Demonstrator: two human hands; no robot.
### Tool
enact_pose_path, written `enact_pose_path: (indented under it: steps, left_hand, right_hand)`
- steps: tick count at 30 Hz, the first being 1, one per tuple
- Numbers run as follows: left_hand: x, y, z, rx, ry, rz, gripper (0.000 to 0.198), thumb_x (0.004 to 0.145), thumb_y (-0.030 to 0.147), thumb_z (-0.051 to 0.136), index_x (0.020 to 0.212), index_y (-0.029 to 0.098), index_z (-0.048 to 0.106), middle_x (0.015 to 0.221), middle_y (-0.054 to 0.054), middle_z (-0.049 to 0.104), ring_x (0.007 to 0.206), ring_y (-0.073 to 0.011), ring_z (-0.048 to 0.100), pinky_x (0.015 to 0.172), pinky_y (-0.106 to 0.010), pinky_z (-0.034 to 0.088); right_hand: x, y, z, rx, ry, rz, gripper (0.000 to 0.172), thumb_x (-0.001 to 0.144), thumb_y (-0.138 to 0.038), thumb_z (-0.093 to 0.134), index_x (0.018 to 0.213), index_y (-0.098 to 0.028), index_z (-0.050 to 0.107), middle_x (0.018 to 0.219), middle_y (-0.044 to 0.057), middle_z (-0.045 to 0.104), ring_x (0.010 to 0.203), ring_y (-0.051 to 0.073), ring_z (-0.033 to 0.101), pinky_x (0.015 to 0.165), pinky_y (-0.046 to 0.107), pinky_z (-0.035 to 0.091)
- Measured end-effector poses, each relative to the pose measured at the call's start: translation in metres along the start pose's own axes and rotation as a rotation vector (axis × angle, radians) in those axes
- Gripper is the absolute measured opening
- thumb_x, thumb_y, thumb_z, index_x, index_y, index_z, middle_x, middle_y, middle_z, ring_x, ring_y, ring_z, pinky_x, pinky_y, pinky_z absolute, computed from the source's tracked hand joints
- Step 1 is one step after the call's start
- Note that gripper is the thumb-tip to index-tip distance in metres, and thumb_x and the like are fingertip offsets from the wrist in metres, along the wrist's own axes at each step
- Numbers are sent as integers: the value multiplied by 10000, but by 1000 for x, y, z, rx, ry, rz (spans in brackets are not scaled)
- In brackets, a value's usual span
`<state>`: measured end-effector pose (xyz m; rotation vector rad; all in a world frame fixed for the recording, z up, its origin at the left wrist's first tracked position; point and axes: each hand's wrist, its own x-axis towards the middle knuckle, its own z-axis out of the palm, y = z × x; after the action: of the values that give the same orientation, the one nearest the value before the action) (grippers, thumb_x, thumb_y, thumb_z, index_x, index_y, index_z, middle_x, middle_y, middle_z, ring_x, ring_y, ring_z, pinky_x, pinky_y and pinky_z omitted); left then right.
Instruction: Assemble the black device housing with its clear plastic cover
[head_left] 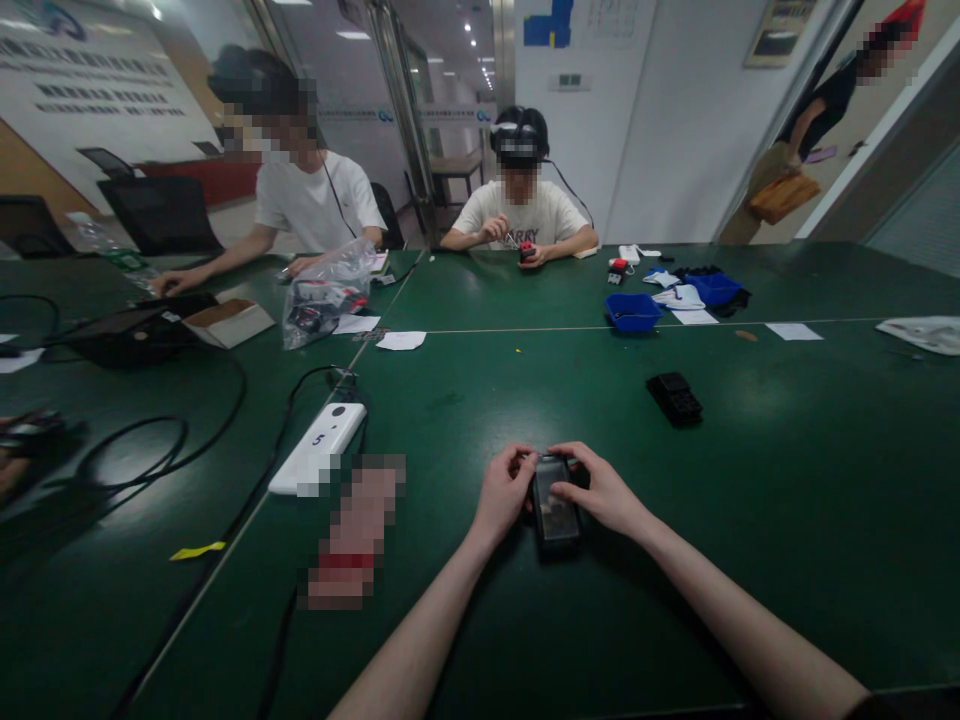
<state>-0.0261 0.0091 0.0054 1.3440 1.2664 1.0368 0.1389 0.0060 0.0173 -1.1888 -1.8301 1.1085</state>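
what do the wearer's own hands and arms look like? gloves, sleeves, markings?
Left hand and right hand: both bare, five-fingered human hands, no gloves. Left forearm and right forearm: slim, uncovered as far as they show, no sleeves. No watch, bracelet, cable or marking visible on either. Small rings or nail details: too small to tell.

Around the green table [720, 500]

By the clock from mid-view: at eight, a white device [319, 446] marked 5, with a yellow strip [197, 551] farther out. At nine, an open carton [231, 322] and a bottle [120, 256]. Near three, a blue tray [633, 314] and, farther out, a paper [793, 332]. At twelve, a seated person [517, 205] holding something red [526, 249].
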Motion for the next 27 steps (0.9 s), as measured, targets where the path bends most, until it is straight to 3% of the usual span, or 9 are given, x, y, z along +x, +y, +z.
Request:
enact_pose_path:
  steps: [8,12,15,18,27]
  left_hand:
    - [1,0,0,86,35,56,200,699,294,606,817,136,577,552,59,442,465,-74,423,458,-185,340]
    - [1,-1,0,61,44,44,217,707,314,603,825,134,577,560,56,444,471,-75,425,466,-189,351]
    - [2,-2,0,54,50,39,228,710,322,606,832,131,579,567,51,448,474,-74,424,450,-181,352]
    - [2,-3,-1,37,51,27,238,713,322,608,850,130,572,580,48,449,474,-69,424,430,-170,362]
    - [0,-1,0,-168,18,-16,313,711,373,617,901,155,498,622,54,455,464,-68,466,378,-167,425]
  right_hand:
    - [0,6,2,95,7,110,524,702,-258,653,1188,-173,477,1144,98,581,1024,203,560,885,365,434]
    - [0,9,2,57,-13,130,403,734,-316,625,1098,-158,556,998,87,648,886,203,608,802,361,473]
    - [1,6,1,-9,-13,68,284,768,-324,587,1012,-182,611,994,75,655,888,207,603,807,360,465]
    - [-1,2,0,-54,-9,27,267,794,-334,555,1009,-189,617,998,77,650,906,214,591,818,366,456]
    - [-7,6,9,61,-20,42,513,783,-398,560,1254,-227,448,1183,85,574,1107,245,516,954,427,384]
